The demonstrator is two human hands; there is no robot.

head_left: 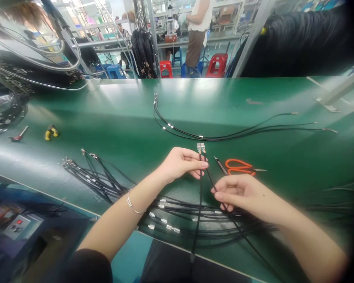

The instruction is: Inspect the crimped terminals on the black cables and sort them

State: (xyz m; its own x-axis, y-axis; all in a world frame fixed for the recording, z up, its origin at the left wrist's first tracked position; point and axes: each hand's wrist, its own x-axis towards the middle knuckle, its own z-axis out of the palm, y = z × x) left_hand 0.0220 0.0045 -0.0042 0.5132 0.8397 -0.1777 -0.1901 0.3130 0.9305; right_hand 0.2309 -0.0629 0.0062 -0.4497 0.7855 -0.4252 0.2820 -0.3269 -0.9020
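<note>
Two black cables [200, 196] stand side by side in front of me, each ending in a small silvery connector [201, 147]. My left hand [190, 163] pinches both just below the connectors, which point away from me. Lower down and to the right, my right hand [231, 192] is closed on one of them, the cable that slants down to the right. Just beyond the right hand lie orange-handled scissors [238, 167] and a slim pointed tool [220, 165]. Beneath both hands runs a bundle of black cables [183, 214] with white labels.
Several labelled cables [221, 138] lie across the green table [120, 118] farther back. At the left are yellow-handled pliers [51, 133] and a red-handled tool [18, 135]. A metal frame post [253, 37] rises at the table's back edge. A person [196, 35] stands beyond.
</note>
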